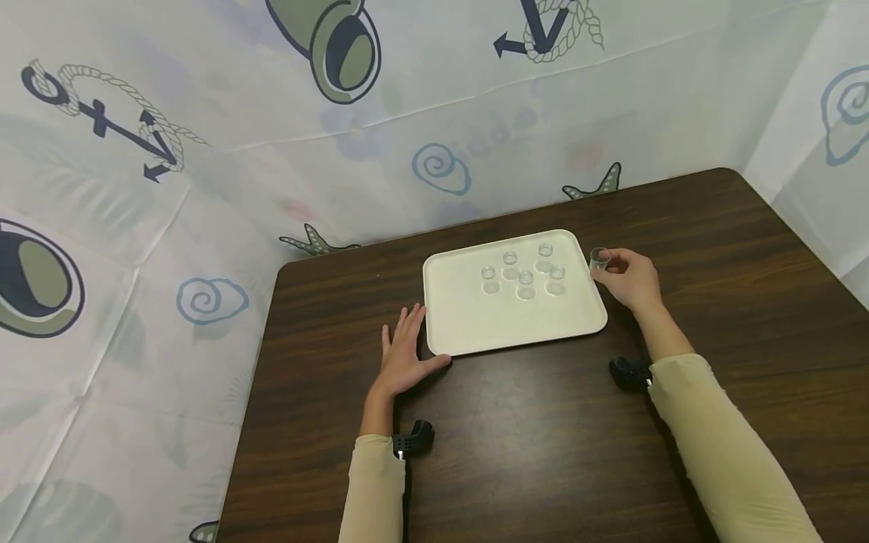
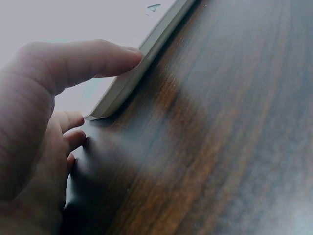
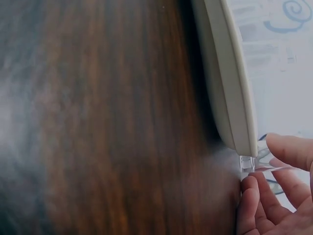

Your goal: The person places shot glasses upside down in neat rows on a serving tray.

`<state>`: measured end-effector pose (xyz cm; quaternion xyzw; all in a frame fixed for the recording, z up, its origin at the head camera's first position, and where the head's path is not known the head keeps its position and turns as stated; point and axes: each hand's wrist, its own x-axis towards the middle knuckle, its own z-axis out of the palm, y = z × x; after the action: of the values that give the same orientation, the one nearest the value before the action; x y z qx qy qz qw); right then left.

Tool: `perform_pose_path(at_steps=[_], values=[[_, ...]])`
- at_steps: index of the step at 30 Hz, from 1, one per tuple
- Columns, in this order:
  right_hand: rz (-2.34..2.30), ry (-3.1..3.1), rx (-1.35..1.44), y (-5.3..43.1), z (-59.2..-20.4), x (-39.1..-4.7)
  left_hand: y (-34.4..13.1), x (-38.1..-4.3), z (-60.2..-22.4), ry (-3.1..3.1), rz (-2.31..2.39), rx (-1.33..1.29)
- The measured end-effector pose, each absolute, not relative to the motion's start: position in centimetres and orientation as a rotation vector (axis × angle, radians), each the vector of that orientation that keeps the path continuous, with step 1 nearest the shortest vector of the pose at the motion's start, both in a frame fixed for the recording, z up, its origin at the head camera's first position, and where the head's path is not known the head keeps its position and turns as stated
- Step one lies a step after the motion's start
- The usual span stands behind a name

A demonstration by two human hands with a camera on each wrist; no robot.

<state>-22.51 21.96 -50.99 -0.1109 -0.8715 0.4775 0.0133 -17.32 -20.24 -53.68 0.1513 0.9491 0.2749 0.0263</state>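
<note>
Between the thumb and fingers of my right hand (image 1: 631, 280) is a small clear cup (image 1: 599, 259), held just beyond the right edge of a white tray (image 1: 475, 324). The right wrist view shows the fingers (image 3: 276, 208) around the cup, partly hidden behind the tray's edge. My left hand (image 1: 405, 362) lies at the tray's near left corner with its fingers spread. In the left wrist view its thumb (image 2: 98, 58) touches the tray's rim. Several clear cups stand on the tray toward its back, among them one cup (image 1: 526, 279) and another (image 1: 545, 250).
The tray lies on a dark wood table (image 1: 516, 430). Behind the table hangs a pale curtain (image 1: 380, 173) printed with sea shapes. Black wrist devices sit on both forearms, one left device (image 1: 416, 439) and one right device (image 1: 627, 373).
</note>
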Motion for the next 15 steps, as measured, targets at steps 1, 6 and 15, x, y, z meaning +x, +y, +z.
perform_pose_path(at_steps=[1,6,15], values=[[1.491,-2.711,-0.347,21.94,-50.95,-22.49,-20.24,-17.31,-53.68,2.934,0.849,0.469],[1.501,-2.694,-0.351,21.87,-50.83,-22.34,-20.28,-17.32,-53.76,2.94,0.846,0.472],[1.544,-2.656,-0.352,21.81,-50.77,-22.04,-20.33,-17.28,-53.75,2.939,0.851,0.482]])
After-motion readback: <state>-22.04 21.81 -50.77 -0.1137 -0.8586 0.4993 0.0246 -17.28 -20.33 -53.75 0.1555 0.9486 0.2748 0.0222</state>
